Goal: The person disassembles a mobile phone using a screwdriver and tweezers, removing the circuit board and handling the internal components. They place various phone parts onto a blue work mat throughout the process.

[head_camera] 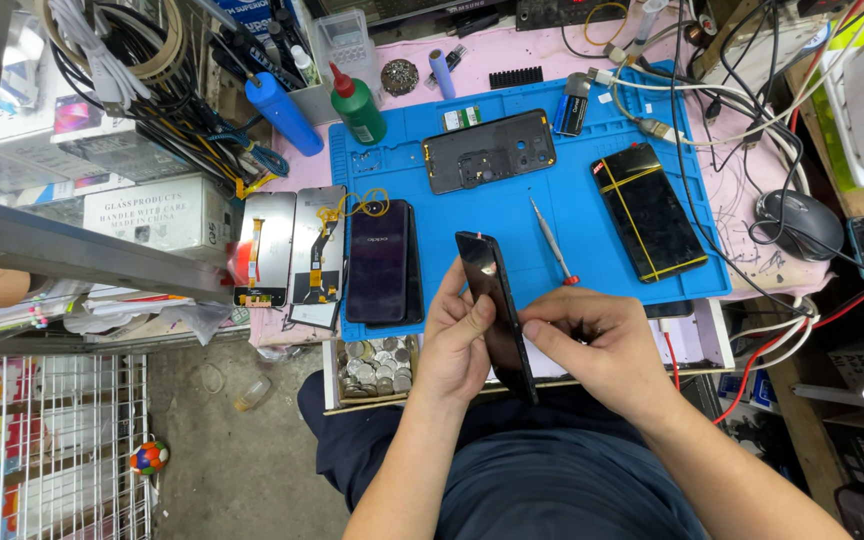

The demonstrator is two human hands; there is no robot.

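From the head camera, you are holding a black phone (497, 315) edge-up above the near edge of the blue work mat (572, 190); your left hand (457, 345) is wrapping around its left side with fingers closed on it, and your right hand (602, 350) is pinching its right edge, thumb and fingertips pressing at the seam; both hands are gripping the same phone, well clear of the mat. As for progress, I am judging that the phone in your hands is not yet split open, since it is showing as one dark slab; whether the edge is already lifting I cannot tell. Other work is lying about you: an opened phone frame (489, 150) is resting face-up at the top of the mat; a dark phone with yellow bands (649, 212) is sitting to the right; a small screwdriver (552, 240) is lying untouched between them; another dark phone (379, 262) is lying at the mat's left edge, just beside two bare display panels (292, 250); a tray of coins (374, 365) is sitting below them.
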